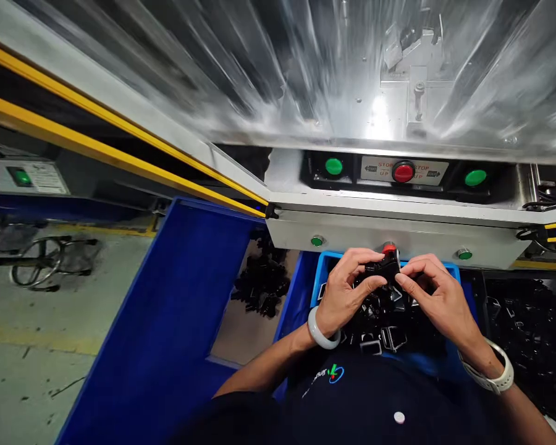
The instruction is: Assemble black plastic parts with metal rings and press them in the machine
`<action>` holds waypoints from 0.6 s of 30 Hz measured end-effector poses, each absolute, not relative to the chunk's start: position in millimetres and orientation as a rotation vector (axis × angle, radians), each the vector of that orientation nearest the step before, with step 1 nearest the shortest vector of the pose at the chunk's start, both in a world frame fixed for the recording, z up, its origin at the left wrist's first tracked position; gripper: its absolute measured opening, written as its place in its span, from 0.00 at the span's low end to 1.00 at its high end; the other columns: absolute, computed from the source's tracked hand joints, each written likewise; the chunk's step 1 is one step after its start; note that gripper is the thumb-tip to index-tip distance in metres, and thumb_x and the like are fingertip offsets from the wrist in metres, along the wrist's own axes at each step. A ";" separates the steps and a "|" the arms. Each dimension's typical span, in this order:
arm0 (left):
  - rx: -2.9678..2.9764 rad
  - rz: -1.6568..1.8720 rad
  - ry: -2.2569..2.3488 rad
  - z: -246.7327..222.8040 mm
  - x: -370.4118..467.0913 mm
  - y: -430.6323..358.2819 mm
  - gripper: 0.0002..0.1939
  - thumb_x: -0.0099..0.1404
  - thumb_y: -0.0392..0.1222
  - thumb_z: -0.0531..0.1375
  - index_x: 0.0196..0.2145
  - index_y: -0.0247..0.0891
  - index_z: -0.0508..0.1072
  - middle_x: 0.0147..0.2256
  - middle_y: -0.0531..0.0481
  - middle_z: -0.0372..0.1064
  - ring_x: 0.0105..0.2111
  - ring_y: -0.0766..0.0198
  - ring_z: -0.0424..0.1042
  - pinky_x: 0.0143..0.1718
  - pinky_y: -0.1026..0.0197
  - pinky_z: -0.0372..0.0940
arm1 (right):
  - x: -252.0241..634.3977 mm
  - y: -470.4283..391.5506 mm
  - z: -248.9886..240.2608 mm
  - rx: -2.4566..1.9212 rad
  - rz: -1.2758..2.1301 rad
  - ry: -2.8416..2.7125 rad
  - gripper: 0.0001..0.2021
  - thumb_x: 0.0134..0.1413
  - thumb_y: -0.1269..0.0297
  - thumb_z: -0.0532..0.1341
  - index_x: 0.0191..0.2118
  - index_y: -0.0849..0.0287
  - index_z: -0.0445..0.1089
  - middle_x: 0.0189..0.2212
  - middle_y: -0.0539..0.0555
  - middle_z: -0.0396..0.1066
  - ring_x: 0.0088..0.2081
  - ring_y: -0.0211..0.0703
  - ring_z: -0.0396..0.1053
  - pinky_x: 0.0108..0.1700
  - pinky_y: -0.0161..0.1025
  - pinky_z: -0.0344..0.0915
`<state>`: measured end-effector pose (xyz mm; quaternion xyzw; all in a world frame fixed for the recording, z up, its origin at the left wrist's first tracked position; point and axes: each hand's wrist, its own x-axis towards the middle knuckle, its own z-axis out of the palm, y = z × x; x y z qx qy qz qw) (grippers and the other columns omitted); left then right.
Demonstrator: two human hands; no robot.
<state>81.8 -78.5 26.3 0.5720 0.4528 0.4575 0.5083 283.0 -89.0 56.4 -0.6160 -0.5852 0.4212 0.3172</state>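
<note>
Between my two hands is a small black plastic part (385, 267), held up over a light-blue bin (323, 272). The thumb and fingers of my left hand (347, 287) pinch its left side. On the other side, my right hand (438, 293) grips the right edge with thumb and forefinger, where a thin pale, shiny strip shows. Whether that strip is a separate piece I cannot tell. Black parts and several metal frames (393, 339) lie loose in the bin below.
Ahead stands a machine with a green button (333, 166), another green button (475, 177) and a red stop button (403, 172). To the left, a blue container (167, 296) stands beside a pile of black parts (262, 278). More black parts (528, 334) lie at right.
</note>
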 end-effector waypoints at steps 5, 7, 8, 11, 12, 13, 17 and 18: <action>1.530 1.194 1.117 36.0 86.2 -56.7 0.09 0.69 0.42 0.69 0.47 0.45 0.81 0.45 0.44 0.78 0.48 0.55 0.78 0.53 0.50 0.74 | 285.1 -74.5 56.1 -1.614 0.984 -1.604 0.14 0.64 0.48 0.66 0.37 0.55 0.78 0.38 0.55 0.75 0.36 0.42 0.70 0.34 0.40 0.67; 1.530 1.234 1.119 43.4 85.1 -36.4 0.06 0.68 0.39 0.69 0.44 0.44 0.81 0.42 0.46 0.78 0.45 0.56 0.78 0.48 0.52 0.75 | 287.4 -54.3 64.0 -1.574 0.977 -1.668 0.14 0.64 0.49 0.66 0.37 0.54 0.78 0.38 0.55 0.76 0.37 0.43 0.72 0.35 0.41 0.69; 1.519 1.247 1.124 48.6 83.4 -22.9 0.04 0.68 0.39 0.68 0.42 0.43 0.81 0.41 0.47 0.78 0.43 0.57 0.78 0.45 0.54 0.75 | 288.7 -38.3 70.7 -1.543 0.974 -1.703 0.13 0.64 0.49 0.66 0.37 0.54 0.79 0.37 0.54 0.77 0.38 0.44 0.73 0.37 0.41 0.70; 1.500 1.286 1.178 68.7 76.4 31.3 0.03 0.67 0.40 0.68 0.40 0.41 0.82 0.38 0.48 0.78 0.35 0.62 0.76 0.35 0.59 0.73 | 289.3 37.6 99.8 -1.471 0.770 -1.753 0.13 0.66 0.51 0.64 0.41 0.54 0.80 0.41 0.54 0.79 0.44 0.45 0.76 0.47 0.45 0.74; 1.493 1.314 1.198 75.9 74.5 53.6 0.04 0.67 0.41 0.69 0.39 0.41 0.82 0.37 0.49 0.78 0.33 0.64 0.75 0.33 0.60 0.72 | 287.2 71.0 110.8 -1.484 0.615 -1.732 0.13 0.66 0.51 0.64 0.44 0.55 0.79 0.45 0.55 0.79 0.48 0.46 0.76 0.52 0.48 0.73; 1.479 1.347 1.209 82.7 73.3 77.5 0.04 0.66 0.41 0.69 0.39 0.40 0.81 0.36 0.49 0.78 0.31 0.65 0.74 0.32 0.61 0.71 | 284.0 106.8 121.2 -1.509 0.439 -1.697 0.16 0.65 0.51 0.64 0.48 0.57 0.78 0.48 0.57 0.78 0.52 0.49 0.74 0.56 0.52 0.71; 1.326 1.428 1.209 103.4 74.5 179.6 0.06 0.65 0.39 0.70 0.36 0.35 0.78 0.35 0.48 0.77 0.35 0.64 0.77 0.34 0.62 0.74 | 266.6 235.7 152.1 -1.817 0.158 -1.550 0.42 0.52 0.43 0.70 0.62 0.75 0.68 0.57 0.70 0.69 0.67 0.74 0.61 0.62 0.70 0.59; 1.286 1.413 1.213 107.5 75.5 203.7 0.07 0.66 0.39 0.70 0.37 0.34 0.77 0.37 0.47 0.77 0.37 0.63 0.77 0.36 0.62 0.74 | 264.1 254.6 157.3 -1.882 0.186 -1.567 0.46 0.51 0.41 0.69 0.62 0.80 0.67 0.58 0.72 0.68 0.67 0.76 0.60 0.62 0.70 0.58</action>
